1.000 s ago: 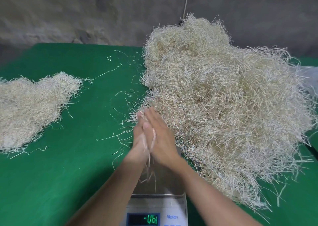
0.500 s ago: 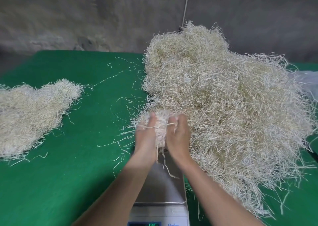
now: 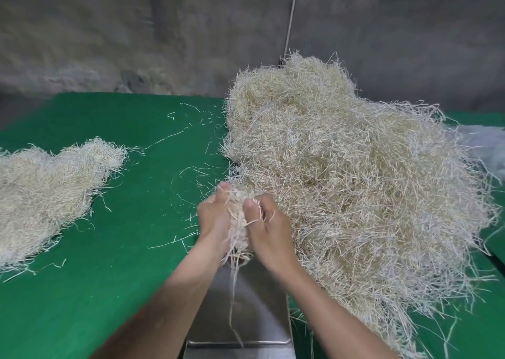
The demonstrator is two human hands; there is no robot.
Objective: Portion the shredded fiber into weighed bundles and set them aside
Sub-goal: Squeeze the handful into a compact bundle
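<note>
A big heap of pale shredded fiber (image 3: 355,184) covers the right half of the green table (image 3: 114,271). At the heap's near left edge, my left hand (image 3: 214,219) and my right hand (image 3: 269,231) hold a small clump of fiber (image 3: 239,222) between them, fingers curled round it, with loose strands dangling down. Just below the hands lies the steel pan of a scale (image 3: 246,312), bare except for the hanging strands. A flatter pile of fiber bundles (image 3: 46,192) lies at the left of the table.
Stray strands (image 3: 188,173) are scattered on the green cloth between the two piles. A grey concrete wall (image 3: 136,36) rises behind the table, with a thin white cord (image 3: 291,17) running down it. Something pale and crumpled (image 3: 483,145) lies at the far right edge.
My hands were pressed flat together over the scale, then parted and took hold of a clump at the heap's edge. The view has tilted up, so the scale's display is out of sight.
</note>
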